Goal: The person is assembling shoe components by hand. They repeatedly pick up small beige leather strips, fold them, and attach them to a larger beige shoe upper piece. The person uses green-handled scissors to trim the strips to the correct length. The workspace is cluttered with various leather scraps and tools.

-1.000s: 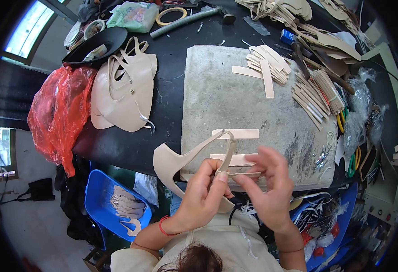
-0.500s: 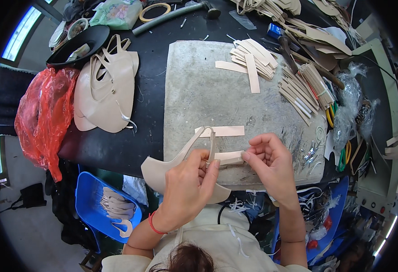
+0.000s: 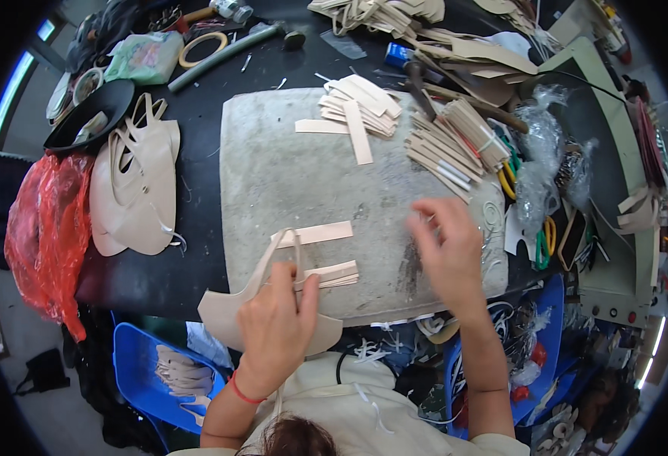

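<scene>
My left hand (image 3: 277, 327) grips a beige leather shoe upper (image 3: 223, 313) near the front edge of the worn grey board (image 3: 379, 190). The upper's thin loop stands up past my fingers, and my hand covers its middle. Just right of those fingers lies a small stack of pale leather strips (image 3: 337, 273); its left end is hidden. A single flat strip (image 3: 322, 232) lies beyond it, behind the loop. My right hand (image 3: 449, 247) hovers over the right part of the board, away from the upper. Its fingers are loosely bent and apart, slightly blurred, with nothing seen in them.
A pile of pale strips (image 3: 364, 110) lies on the far board, beside bundled strips (image 3: 444, 144) and a hammer (image 3: 416, 76). At left are stacked uppers (image 3: 140, 190) and a red plastic bag (image 3: 49, 235). A blue bin (image 3: 128, 380) with cut pieces stands below the table edge.
My right hand has let go of the strip stack and moved off to the right. My left hand still holds the upper. The whole view has shifted, so the table appears further left.
</scene>
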Action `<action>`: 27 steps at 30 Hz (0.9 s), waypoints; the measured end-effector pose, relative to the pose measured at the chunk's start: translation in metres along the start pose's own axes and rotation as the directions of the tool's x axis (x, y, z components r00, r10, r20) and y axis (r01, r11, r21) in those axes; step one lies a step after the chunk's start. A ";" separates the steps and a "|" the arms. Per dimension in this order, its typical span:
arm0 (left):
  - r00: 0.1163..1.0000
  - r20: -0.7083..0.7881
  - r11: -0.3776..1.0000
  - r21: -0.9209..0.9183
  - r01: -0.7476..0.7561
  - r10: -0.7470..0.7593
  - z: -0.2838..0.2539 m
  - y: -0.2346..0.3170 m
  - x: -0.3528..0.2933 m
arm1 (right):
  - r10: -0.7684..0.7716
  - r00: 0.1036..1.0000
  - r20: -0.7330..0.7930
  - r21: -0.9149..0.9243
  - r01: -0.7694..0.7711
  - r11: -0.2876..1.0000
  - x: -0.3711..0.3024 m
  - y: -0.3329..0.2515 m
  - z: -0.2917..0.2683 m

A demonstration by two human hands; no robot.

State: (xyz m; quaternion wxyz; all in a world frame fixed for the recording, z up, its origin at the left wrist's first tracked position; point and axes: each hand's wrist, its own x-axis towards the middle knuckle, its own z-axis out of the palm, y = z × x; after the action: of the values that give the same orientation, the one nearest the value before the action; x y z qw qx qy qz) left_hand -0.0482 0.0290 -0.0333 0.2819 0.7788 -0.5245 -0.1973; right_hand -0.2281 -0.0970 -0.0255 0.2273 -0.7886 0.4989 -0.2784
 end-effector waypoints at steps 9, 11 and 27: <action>0.968 -0.118 0.975 0.035 -0.218 0.220 0.006 -0.011 0.001 | -0.301 0.939 -0.165 -0.454 0.198 0.869 0.044 0.071 -0.004; 0.930 -0.150 0.941 0.099 -0.324 0.336 0.006 -0.017 0.019 | -0.340 0.930 -0.143 -0.496 0.230 0.837 0.044 0.069 -0.003; 0.895 -0.216 0.900 -0.118 -0.420 0.390 -0.014 -0.003 -0.007 | -0.275 0.952 -0.137 -0.356 0.212 0.910 0.031 0.039 -0.010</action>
State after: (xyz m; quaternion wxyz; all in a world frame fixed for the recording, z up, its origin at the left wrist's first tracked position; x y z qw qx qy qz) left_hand -0.0400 0.0393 -0.0247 0.4270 0.6417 -0.6289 -0.1018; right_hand -0.2494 -0.1413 -0.0366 0.0053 -0.8429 0.4551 -0.2869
